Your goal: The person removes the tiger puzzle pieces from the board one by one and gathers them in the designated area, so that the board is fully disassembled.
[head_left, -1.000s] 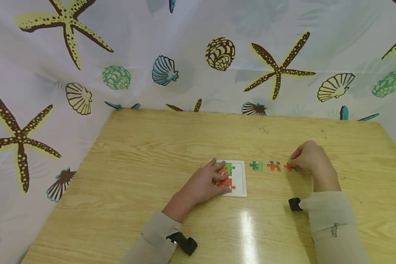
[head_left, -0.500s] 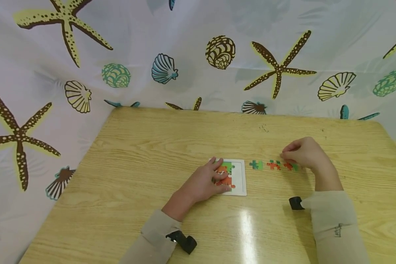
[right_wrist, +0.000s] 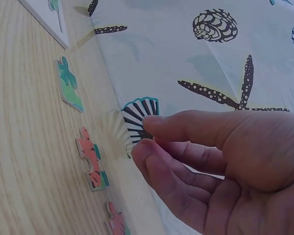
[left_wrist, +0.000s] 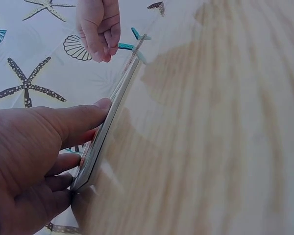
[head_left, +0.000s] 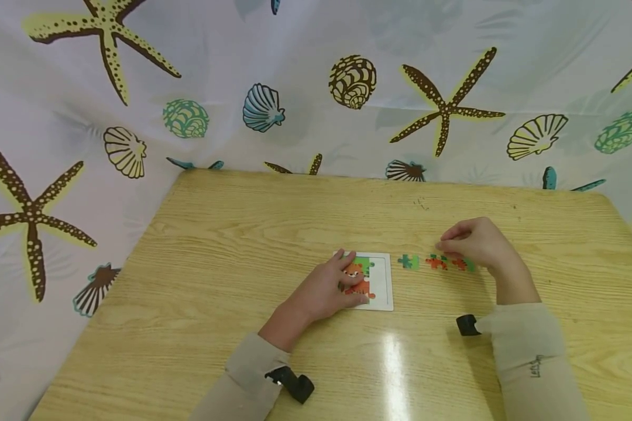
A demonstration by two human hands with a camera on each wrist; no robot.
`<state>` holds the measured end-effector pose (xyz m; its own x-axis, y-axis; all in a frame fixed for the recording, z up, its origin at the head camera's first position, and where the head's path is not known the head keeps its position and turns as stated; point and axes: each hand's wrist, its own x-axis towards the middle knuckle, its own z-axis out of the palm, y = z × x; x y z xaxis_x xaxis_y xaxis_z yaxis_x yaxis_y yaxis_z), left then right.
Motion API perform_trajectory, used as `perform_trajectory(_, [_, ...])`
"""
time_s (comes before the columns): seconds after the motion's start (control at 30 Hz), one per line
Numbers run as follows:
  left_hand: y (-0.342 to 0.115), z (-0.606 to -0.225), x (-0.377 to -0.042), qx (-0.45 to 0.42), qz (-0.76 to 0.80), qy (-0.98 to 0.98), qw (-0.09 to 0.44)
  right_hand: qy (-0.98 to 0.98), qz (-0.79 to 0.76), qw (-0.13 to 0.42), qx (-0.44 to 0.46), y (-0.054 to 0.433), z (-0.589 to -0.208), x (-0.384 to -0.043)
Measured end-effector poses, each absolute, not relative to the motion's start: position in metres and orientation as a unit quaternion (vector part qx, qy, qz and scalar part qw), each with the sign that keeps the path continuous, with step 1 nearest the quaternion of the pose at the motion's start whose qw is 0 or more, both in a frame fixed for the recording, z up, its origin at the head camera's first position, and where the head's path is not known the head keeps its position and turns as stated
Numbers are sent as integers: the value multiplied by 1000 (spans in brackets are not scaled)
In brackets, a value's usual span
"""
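Observation:
My left hand (head_left: pixel 321 292) rests spread on a white-framed jigsaw board (head_left: pixel 381 286), over joined pieces with an orange animal picture (head_left: pixel 356 271). The board's right part shows bare white. In the left wrist view, the left thumb and fingers lie along the board's edge (left_wrist: pixel 110 122). To the board's right, a green piece (head_left: pixel 408 262), an orange-and-green piece (head_left: pixel 436 263) and another orange-and-green piece (head_left: pixel 462 265) form a row, apart from each other. My right hand (head_left: pixel 476 244) hovers above the two right pieces. Its fingers are loosely bent, with nothing seen between thumb and fingertips (right_wrist: pixel 149 122).
A wood-grain table (head_left: pixel 232 234) carries everything. White fabric (head_left: pixel 305 128) printed with starfish and shells stands behind it and on its left side. A black wrist mount (head_left: pixel 297 387) sits at the left cuff and another black mount (head_left: pixel 467 325) at the right.
The right hand has left the rightmost piece, risen a little and shifted left toward the middle piece. The rightmost piece stays on the table. The left hand stays on the board.

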<state>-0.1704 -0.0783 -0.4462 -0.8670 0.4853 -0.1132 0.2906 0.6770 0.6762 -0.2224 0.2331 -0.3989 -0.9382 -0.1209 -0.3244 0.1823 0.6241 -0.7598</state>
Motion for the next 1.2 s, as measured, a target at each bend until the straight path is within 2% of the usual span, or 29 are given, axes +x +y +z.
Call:
perform_trajectory(0.53, [-77, -449, -170, 205, 343, 908, 127, 889, -426, 166, -14, 218, -395, -221])
perform_trajectory(1.2, [-78, -449, -171, 206, 336, 910, 129, 874, -444, 187, -63, 184, -398, -216])
